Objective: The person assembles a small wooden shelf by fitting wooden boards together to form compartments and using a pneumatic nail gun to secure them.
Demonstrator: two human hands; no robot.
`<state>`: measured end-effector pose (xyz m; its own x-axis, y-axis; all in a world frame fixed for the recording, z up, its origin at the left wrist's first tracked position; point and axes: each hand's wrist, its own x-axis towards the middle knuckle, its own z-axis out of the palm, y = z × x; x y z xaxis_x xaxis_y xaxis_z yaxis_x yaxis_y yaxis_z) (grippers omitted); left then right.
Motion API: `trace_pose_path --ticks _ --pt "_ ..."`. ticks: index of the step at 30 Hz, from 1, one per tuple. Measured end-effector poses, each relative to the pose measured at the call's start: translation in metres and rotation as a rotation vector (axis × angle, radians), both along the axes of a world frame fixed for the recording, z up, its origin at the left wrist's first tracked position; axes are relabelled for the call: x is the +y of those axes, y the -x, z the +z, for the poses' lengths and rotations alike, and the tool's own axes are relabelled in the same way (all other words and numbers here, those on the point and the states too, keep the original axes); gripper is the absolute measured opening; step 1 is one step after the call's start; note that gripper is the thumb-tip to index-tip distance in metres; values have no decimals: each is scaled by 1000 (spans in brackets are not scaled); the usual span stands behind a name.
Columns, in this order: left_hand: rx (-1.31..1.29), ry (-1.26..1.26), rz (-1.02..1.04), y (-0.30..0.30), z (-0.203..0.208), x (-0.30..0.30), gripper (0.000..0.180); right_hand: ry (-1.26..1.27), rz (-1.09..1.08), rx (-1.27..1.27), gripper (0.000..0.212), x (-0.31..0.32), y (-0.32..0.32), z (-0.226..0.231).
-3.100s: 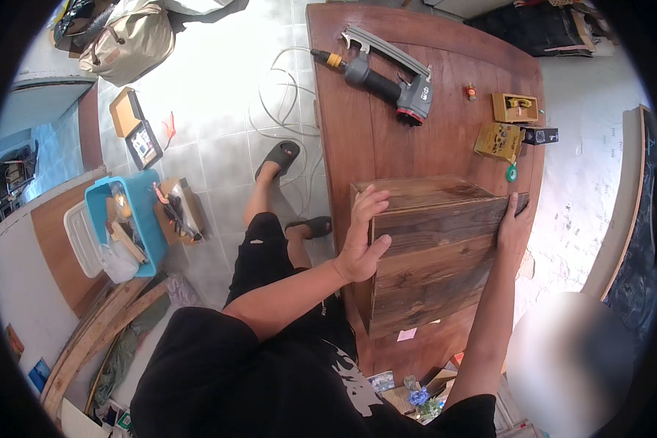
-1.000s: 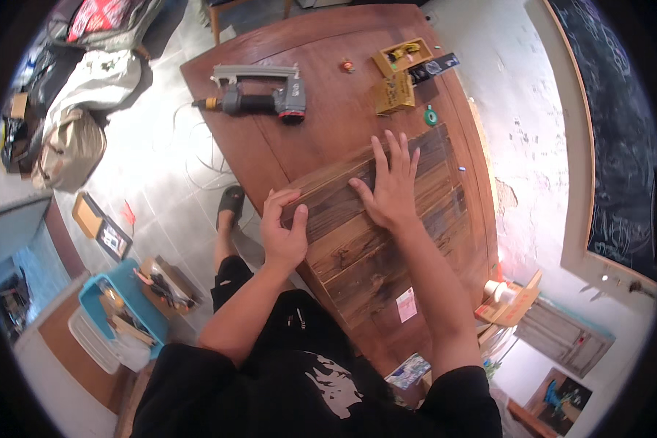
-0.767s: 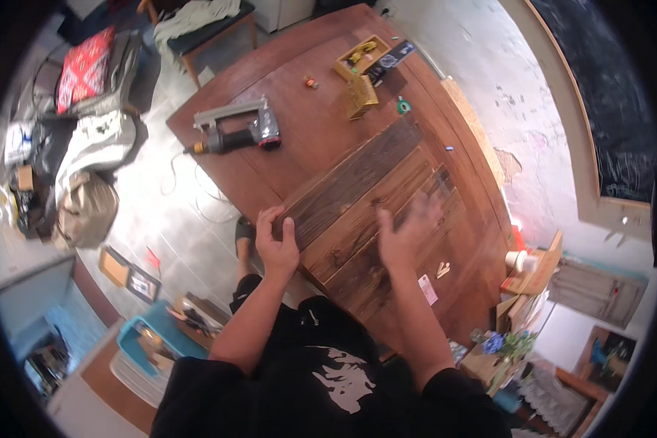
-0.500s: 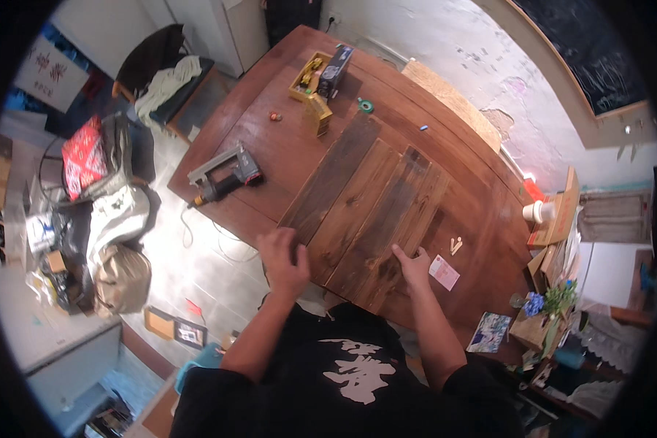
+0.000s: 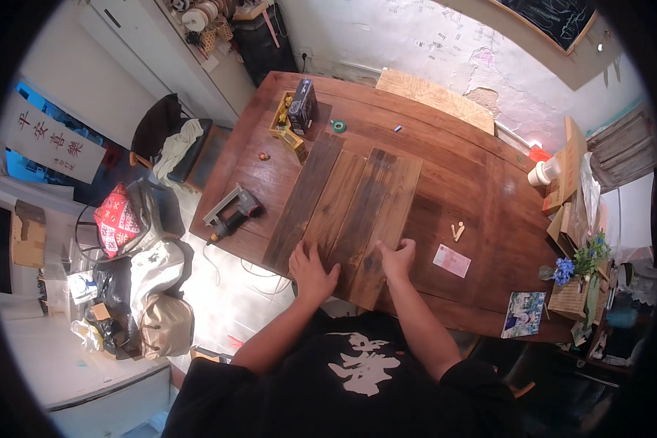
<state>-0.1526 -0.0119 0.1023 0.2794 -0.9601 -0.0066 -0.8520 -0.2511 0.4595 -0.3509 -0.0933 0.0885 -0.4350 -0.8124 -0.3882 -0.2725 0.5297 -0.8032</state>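
Reddish-brown wooden tabletop (image 5: 496,226), pale peeling wall (image 5: 409,40) behind. Rectangular brown panel of side-by-side wooden planks (image 5: 336,204) lies on it, near end between the hands, rest running away beyond them. Left hand (image 5: 313,274): open, fingers spread on the near-left part. Right hand (image 5: 398,260): at the right edge, thumb on top, fingers bent; can't tell if it grips. Planks: dark and lighter brown alternating, grain visible, far-end outline uneven. Grey-and-black nail gun (image 5: 234,220) sits left of the panel.
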Motion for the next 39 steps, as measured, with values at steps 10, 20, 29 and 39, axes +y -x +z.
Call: trace_pose_path --ticks 10,20,29,39 --pt "-6 -305 208 13 22 -40 88 -42 100 -529 37 -2 36 -17" --pt "454 59 140 -13 0 -32 55 -46 -1 -757 41 14 83 -37" --pt "163 118 44 51 -30 -30 62 89 137 -518 49 8 67 -29" --pt "667 -179 -25 85 22 -49 64 6 -38 -918 57 9 88 -53"
